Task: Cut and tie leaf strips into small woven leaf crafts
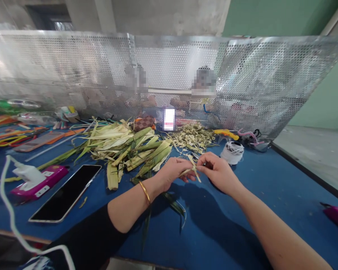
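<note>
Pale strips of dried leaf, crossed over one another, are pinched between my two hands above the blue table. My left hand, with a gold bangle at its wrist, holds the strips from the left, its fingers partly behind them. Thumb and forefinger of my right hand close on the crossing from the right. Just beyond lies a large bundle of green and yellowish husk leaves, and right of it a heap of small leaf cuttings. Long green leaf blades trail below my left wrist.
White string and a yellow-handled tool are at the right. On the left lie a phone, a purple power strip with a white cable, and scissors. A perforated metal screen closes off the back; people sit behind it.
</note>
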Demonstrator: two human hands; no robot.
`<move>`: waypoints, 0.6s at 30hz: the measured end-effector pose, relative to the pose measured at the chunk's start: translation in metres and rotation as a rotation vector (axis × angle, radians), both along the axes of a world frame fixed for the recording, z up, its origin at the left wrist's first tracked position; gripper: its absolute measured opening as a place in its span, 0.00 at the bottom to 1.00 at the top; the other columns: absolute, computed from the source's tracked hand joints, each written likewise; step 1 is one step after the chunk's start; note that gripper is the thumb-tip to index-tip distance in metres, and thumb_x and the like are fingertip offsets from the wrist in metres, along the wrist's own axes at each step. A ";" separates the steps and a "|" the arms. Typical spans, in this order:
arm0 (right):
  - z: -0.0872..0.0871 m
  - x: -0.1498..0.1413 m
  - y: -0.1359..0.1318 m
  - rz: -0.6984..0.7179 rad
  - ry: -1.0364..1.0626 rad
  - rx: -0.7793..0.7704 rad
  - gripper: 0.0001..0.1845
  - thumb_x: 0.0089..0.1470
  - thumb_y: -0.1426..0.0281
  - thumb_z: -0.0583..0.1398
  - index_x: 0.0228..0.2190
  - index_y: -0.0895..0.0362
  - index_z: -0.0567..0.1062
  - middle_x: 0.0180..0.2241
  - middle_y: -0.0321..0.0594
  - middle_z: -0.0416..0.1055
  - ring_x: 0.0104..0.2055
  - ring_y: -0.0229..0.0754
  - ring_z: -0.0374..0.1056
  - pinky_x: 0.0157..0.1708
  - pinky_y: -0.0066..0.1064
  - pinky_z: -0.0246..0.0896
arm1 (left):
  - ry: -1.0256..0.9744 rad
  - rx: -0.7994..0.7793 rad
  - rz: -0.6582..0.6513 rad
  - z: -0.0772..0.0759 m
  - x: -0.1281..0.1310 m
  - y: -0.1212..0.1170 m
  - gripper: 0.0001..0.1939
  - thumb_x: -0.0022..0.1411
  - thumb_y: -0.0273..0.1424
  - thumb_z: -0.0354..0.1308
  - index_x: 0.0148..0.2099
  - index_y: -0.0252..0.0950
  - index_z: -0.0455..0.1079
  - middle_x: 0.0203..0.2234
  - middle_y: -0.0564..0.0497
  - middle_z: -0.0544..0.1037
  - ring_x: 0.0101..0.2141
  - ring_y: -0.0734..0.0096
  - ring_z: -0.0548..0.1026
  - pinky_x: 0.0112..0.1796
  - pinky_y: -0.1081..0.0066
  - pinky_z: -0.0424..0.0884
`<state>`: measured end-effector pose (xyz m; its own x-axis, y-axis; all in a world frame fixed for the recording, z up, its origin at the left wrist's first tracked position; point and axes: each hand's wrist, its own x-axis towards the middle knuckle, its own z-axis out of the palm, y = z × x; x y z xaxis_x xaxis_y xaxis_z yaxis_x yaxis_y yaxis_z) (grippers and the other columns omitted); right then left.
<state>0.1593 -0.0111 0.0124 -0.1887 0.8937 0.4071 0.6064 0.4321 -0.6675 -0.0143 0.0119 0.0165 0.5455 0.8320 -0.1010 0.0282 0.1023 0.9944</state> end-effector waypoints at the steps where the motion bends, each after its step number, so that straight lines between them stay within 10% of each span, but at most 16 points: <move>1: 0.000 0.000 0.000 -0.003 0.009 -0.005 0.07 0.51 0.67 0.57 0.23 0.54 0.70 0.29 0.38 0.68 0.32 0.41 0.63 0.32 0.33 0.58 | 0.011 0.006 0.003 0.001 0.000 0.000 0.07 0.49 0.31 0.58 0.27 0.32 0.75 0.23 0.49 0.78 0.25 0.73 0.74 0.24 0.77 0.66; 18: -0.005 0.000 0.002 -0.076 0.063 -0.044 0.07 0.50 0.66 0.58 0.24 0.56 0.72 0.25 0.36 0.68 0.25 0.37 0.61 0.25 0.29 0.56 | 0.025 0.051 -0.016 -0.001 0.001 -0.003 0.10 0.51 0.35 0.60 0.26 0.32 0.73 0.21 0.49 0.77 0.23 0.76 0.73 0.25 0.77 0.67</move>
<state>0.1591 -0.0086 0.0074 -0.0954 0.9218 0.3757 0.5928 0.3558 -0.7225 -0.0134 0.0091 0.0153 0.5566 0.8276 -0.0727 0.0540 0.0513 0.9972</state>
